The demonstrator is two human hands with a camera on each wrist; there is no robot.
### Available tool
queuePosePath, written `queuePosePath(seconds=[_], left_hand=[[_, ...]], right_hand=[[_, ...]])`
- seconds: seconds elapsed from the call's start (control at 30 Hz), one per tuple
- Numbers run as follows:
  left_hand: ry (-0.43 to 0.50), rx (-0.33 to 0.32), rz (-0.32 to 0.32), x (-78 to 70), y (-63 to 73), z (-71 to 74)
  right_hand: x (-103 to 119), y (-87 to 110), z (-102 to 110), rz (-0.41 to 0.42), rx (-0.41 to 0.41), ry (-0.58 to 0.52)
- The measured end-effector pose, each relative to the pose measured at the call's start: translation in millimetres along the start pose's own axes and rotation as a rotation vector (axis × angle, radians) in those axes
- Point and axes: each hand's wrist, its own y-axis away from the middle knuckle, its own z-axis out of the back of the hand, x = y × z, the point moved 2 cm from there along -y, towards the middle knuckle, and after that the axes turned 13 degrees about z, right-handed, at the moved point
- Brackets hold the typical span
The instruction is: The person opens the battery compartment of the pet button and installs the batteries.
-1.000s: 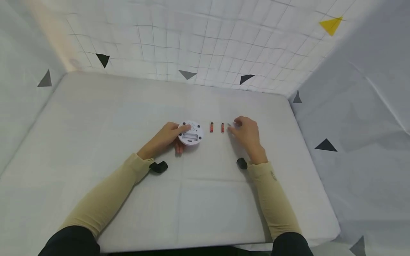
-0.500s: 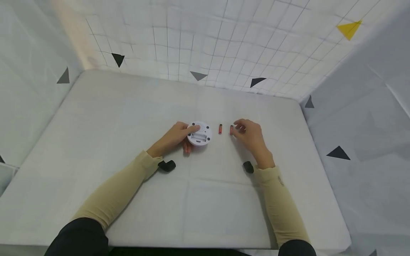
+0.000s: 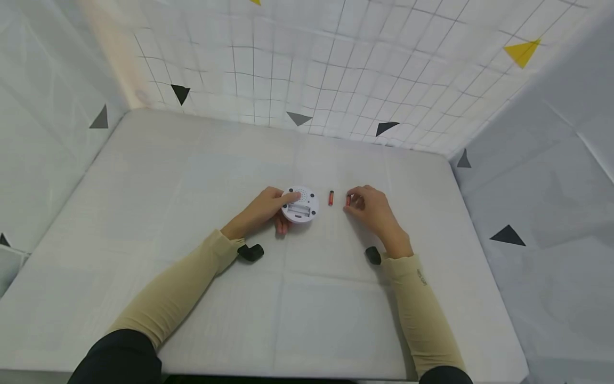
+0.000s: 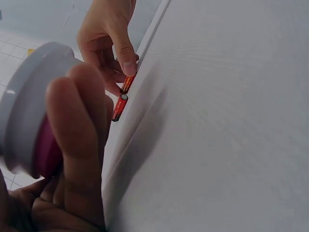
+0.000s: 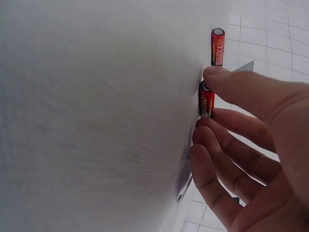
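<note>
My left hand (image 3: 266, 208) holds a round white device (image 3: 301, 213) with its underside up, thumb on top and fingers beneath. That underside shows small speaker holes, dark round feet and an uncovered battery compartment with nothing in its slots. A magenta part (image 4: 48, 150) shows on the device's other face in the left wrist view. Just right of it, a red battery (image 3: 331, 198) lies on the table. My right hand (image 3: 375, 210) pinches a second red battery (image 5: 206, 100) by its ends between thumb and fingertips, close at the tabletop.
The white-covered table (image 3: 216, 298) reaches from the person to a gridded white back wall (image 3: 307, 64) with triangular markers. Pale sheets hang at both sides. Black wrist mounts (image 3: 250, 253) sit below each hand.
My right hand has come left to the nearer battery and closed its fingertips on it. A small grey piece seen earlier by those fingertips is out of sight. The left hand keeps its hold.
</note>
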Motion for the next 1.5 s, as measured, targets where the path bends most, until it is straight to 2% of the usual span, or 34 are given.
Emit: queuePosePath(seconds=[0.27,0.47,0.7,0.9,1.13,1.5], left_hand=[[-0.008,0.004,-0.009,1.5,-1.4,0.2],[-0.005,-0.001,0.001,1.3,-1.6,0.3],[-0.006,-0.009,0.016,0.0,-0.4,-0.1],[-0.006,-0.008,0.01,-0.7,0.7,-0.2],[-0.008,-0.009,0.001,0.4,0.6,-0.2],[-0.002,-0.008,0.002,0.5,-0.2,-0.6]], right_hand=[[1.9,0.9,-0.6,-0.024,0.027,-0.03],[5.4,1.8,-1.4,-0.003,0.004,-0.068],[6.5,2.1,-0.5,0.021,-0.009,-0.012],[4.3,3.0,1.9,0.053,0.039,-0.085],[3.3,2.6,4.0,0.013,0.121,-0.152],[4.9,2.0,3.9,0.047,0.147,-0.181]])
